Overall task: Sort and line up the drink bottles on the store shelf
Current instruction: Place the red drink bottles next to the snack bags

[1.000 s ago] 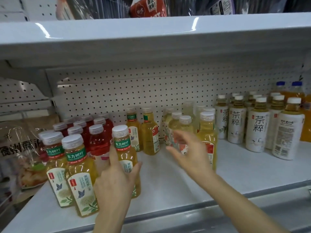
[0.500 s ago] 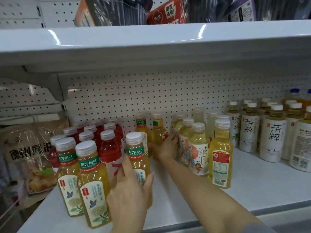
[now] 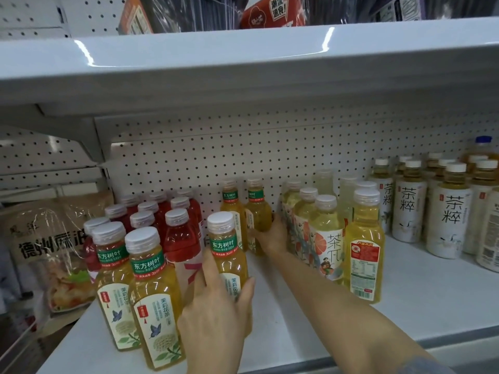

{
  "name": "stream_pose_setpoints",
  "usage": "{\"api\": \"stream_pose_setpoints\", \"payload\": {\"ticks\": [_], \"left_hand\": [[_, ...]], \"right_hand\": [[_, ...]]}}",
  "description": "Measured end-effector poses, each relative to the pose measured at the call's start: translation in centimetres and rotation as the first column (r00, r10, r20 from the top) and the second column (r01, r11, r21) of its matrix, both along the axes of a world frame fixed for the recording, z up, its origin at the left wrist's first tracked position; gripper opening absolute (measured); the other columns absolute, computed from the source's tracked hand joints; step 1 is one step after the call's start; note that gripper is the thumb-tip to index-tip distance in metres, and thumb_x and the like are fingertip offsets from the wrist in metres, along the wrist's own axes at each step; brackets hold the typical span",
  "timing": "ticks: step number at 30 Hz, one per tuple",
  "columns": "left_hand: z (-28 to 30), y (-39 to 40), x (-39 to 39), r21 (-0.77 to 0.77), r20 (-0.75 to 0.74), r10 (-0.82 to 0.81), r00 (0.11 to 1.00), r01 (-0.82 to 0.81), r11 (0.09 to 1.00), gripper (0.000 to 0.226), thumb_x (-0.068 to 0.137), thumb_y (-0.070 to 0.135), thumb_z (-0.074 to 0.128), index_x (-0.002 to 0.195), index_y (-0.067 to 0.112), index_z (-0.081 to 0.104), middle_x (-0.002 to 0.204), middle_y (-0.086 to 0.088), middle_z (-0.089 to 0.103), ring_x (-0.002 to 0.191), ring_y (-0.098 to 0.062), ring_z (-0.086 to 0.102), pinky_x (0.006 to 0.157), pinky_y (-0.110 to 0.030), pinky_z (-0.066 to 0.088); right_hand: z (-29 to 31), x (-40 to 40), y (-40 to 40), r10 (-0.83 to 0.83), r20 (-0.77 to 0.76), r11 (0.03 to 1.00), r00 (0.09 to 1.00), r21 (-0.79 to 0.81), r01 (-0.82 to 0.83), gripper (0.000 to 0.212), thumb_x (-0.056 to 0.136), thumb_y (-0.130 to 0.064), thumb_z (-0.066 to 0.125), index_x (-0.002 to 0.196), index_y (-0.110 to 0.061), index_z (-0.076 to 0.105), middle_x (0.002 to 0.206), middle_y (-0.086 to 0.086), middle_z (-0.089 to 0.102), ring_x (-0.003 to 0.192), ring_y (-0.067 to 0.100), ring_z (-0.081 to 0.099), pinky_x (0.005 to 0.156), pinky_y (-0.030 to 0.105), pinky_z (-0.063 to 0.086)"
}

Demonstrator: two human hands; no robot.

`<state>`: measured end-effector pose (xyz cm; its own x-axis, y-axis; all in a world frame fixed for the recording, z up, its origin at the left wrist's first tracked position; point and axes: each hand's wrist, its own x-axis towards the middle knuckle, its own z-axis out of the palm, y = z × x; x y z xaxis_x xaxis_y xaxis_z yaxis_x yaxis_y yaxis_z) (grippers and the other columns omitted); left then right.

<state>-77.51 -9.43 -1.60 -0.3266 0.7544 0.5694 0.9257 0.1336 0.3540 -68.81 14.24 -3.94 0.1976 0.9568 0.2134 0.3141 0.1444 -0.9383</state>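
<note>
Shelf: white metal store shelf [image 3: 310, 327] with a perforated white back panel [image 3: 243, 147]; a second white shelf board [image 3: 243, 63] overhangs it.
Left hand: the left hand [image 3: 216, 317] grips a clear plastic bottle of amber tea with a white cap and green neck band [image 3: 228, 255] near the shelf's front edge; thumb on the right side of the bottle, fingers round its left side. The bottle stands upright.
Right hand: the right hand [image 3: 270, 236] reaches deep toward the back panel, its fingers wrapped round the lower body of a rear amber tea bottle with a green band [image 3: 256, 209], which stands upright.
Hands, relation: apart, each clamped on its own bottle, the right one farther back.
Neighbour: a second rear amber bottle [image 3: 232, 206] stands just left of the one the right hand holds.
Front left: two more amber tea bottles with flower labels [image 3: 135, 287] stand side by side at the shelf's front.
Behind them: a cluster of red drink bottles with white caps [image 3: 167, 220].
Centre right: pale yellow-green bottles with illustrated labels [image 3: 326, 238], one with a red and yellow label [image 3: 364, 255] in front.
Far right: white-sleeved tea bottles with black characters [image 3: 448, 214], in rows.
Far left: a clear bagged snack pack with black characters [image 3: 51, 247], beside the shelf.
</note>
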Motion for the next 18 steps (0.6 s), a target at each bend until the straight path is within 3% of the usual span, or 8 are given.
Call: {"api": "stream_pose_setpoints", "payload": {"ticks": [3,7,8,10,11,13,18], "left_hand": [[0.2,-0.1,0.1,-0.045,0.028,-0.006,1.000,0.007,0.999,0.097,0.053,0.057,0.086,0.129,0.005,0.056,0.106,-0.015,0.065,0.063,-0.032,0.069,0.040,-0.030,0.049],[0.2,-0.4,0.1,-0.034,0.035,-0.040,0.999,0.041,0.999,0.100,0.049,0.056,0.087,0.129,0.004,0.057,0.107,-0.018,0.065,0.065,-0.033,0.070,0.038,-0.031,0.050],[0.4,-0.6,0.2,-0.045,0.068,-0.056,0.996,0.059,0.997,0.105,0.053,0.058,0.085,0.138,0.007,0.049,0.116,-0.016,0.062,0.075,-0.032,0.071,0.045,-0.032,0.054],[0.4,-1.1,0.3,-0.066,0.149,-0.082,0.985,0.092,0.994,0.116,0.068,0.061,0.076,0.154,0.019,0.010,0.145,-0.007,0.042,0.109,-0.024,0.066,0.075,-0.032,0.057],[-0.1,-1.1,0.2,-0.053,0.163,-0.099,0.982,0.109,0.993,0.118,0.074,0.059,0.073,0.152,0.024,-0.008,0.152,-0.002,0.030,0.120,-0.020,0.060,0.087,-0.031,0.053],[-0.5,-1.0,0.1,-0.024,0.215,-0.117,0.969,0.126,0.992,0.118,0.079,0.051,0.073,0.147,0.030,-0.021,0.155,0.001,0.019,0.128,-0.019,0.053,0.097,-0.033,0.048],[-0.7,0.3,0.5,0.018,0.228,-0.158,0.961,0.158,0.987,0.115,0.079,0.043,0.076,0.147,0.029,-0.016,0.144,-0.002,0.047,0.118,-0.020,0.060,0.091,-0.036,0.050]], "right_hand": [[0.2,0.3,-0.1,0.011,-0.110,1.000,0.994,-0.014,-0.013,0.071,0.079,-0.022,0.078,0.138,-0.016,0.040,0.136,0.007,0.055,0.126,0.028,0.054,0.101,0.048,0.047],[0.3,1.1,-0.7,0.096,-0.095,0.995,0.991,-0.016,-0.098,0.042,0.098,-0.021,0.054,0.138,-0.020,0.044,0.134,0.002,0.057,0.123,0.024,0.056,0.098,0.042,0.049],[0.1,1.2,-0.8,0.108,-0.094,0.994,0.990,-0.019,-0.110,0.037,0.100,-0.022,0.048,0.137,-0.020,0.045,0.132,0.001,0.057,0.122,0.023,0.056,0.098,0.040,0.048],[-0.3,1.1,-0.9,0.126,-0.085,0.991,0.988,-0.040,-0.129,0.032,0.102,-0.024,0.043,0.134,-0.018,0.048,0.132,0.004,0.058,0.122,0.024,0.056,0.101,0.041,0.047],[-0.4,1.1,-0.9,0.132,-0.082,0.989,0.988,-0.049,-0.136,0.031,0.102,-0.026,0.043,0.131,-0.016,0.049,0.132,0.005,0.059,0.121,0.024,0.057,0.101,0.042,0.047],[-0.6,1.1,-0.9,0.138,-0.053,0.988,0.989,-0.061,-0.141,0.030,0.102,-0.026,0.043,0.129,-0.014,0.049,0.131,0.007,0.059,0.120,0.024,0.057,0.101,0.042,0.048],[-0.5,1.5,-1.6,0.155,0.015,0.987,0.988,-0.038,-0.154,0.028,0.102,-0.022,0.043,0.128,-0.015,0.047,0.132,0.006,0.058,0.123,0.023,0.055,0.100,0.038,0.045]]}}
